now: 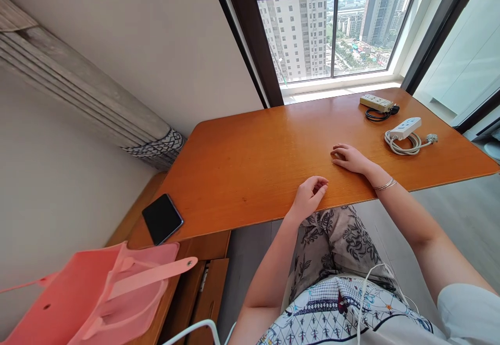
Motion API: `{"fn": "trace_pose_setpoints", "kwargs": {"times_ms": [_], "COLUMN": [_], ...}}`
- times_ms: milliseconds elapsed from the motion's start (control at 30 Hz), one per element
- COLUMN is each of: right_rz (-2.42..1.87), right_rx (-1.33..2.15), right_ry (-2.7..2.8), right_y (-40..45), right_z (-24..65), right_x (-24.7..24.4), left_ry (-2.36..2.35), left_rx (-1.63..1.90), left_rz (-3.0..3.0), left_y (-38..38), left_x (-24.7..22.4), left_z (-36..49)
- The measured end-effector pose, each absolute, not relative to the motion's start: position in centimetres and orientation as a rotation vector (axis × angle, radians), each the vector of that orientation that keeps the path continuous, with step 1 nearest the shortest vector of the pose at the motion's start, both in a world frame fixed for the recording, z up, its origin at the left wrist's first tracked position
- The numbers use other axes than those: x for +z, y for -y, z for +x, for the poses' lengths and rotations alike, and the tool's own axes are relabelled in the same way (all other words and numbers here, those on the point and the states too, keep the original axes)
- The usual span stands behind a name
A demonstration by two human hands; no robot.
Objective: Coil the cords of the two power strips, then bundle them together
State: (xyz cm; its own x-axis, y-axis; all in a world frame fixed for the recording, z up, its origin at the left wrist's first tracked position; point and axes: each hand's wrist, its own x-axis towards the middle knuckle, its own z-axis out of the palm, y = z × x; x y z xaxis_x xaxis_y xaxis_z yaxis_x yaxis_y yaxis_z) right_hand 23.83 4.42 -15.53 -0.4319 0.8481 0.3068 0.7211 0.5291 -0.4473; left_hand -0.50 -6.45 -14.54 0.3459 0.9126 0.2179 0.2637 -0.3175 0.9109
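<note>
My left hand (309,197) rests near the front edge of the wooden table (242,157). Its fingers are loosely bent, the thumb stands a little apart, and nothing shows in it. Farther in, my right hand (350,158) lies on the tabletop with its fingers slightly apart and holds nothing. To its right sits a white power strip (407,127) with its coiled cord (402,150) and plug. Behind that is a beige power strip (375,102) with a black cord (377,115). Both strips are apart from my hands.
A black tablet (162,219) lies at the table's left end. Below it, a pink bag or holder (133,282) with a strap stands over wooden drawers (209,288). A window (332,33) is beyond the far edge, and a tied curtain (117,111) hangs left.
</note>
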Motion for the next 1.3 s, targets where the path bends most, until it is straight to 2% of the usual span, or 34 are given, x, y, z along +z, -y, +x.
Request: {"fn": "trace_pose_setpoints", "kwargs": {"times_ms": [1300], "right_rz": [-1.277], "right_rx": [0.317], "right_ry": [2.291], "right_y": [-4.30], "right_z": [23.75], "right_x": [-15.62], "left_ry": [-1.053], "left_rx": [0.958], "left_rz": [1.836], "left_y": [6.81], "left_x": [-14.20], "left_z": [-0.65]}}
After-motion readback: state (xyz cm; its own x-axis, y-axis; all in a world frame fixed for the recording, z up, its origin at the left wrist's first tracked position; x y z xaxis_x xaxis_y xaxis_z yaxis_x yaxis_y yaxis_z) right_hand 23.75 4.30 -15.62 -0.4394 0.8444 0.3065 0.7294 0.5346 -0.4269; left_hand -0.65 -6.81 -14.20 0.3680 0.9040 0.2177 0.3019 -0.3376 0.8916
